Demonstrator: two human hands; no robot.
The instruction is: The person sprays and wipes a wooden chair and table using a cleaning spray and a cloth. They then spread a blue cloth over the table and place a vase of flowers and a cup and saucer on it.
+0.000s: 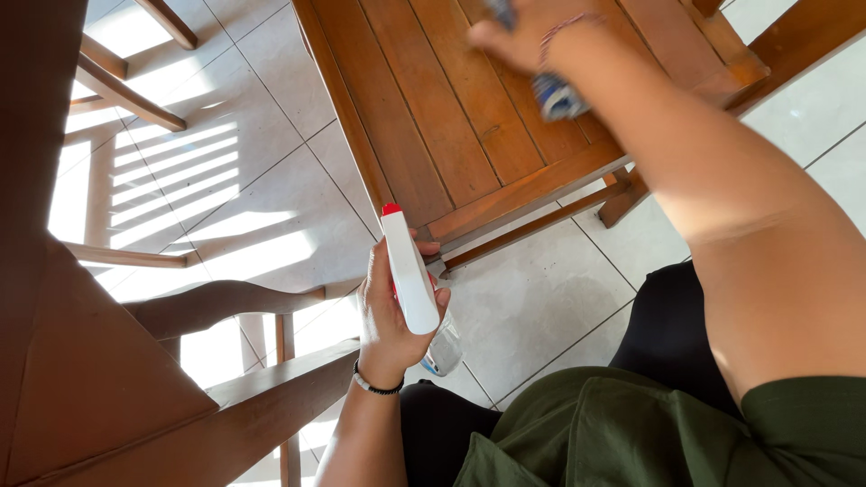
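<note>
The spray bottle (410,275) sits in your left hand (390,316), fingers (426,246) wrapped around its white trigger head. Its long axis runs up and away from you, red nozzle tip pointing toward the wooden slatted surface (451,117) ahead. Your right hand (523,36) is stretched out over that surface, well apart from the bottle, fingers clenched on a blue-and-white cloth (557,95) that presses on the slats near the front edge. The cloth is blurred. Your left hand is nearer you, above the tiled floor (532,307); another wooden chair (117,361) stands at your left.
</note>
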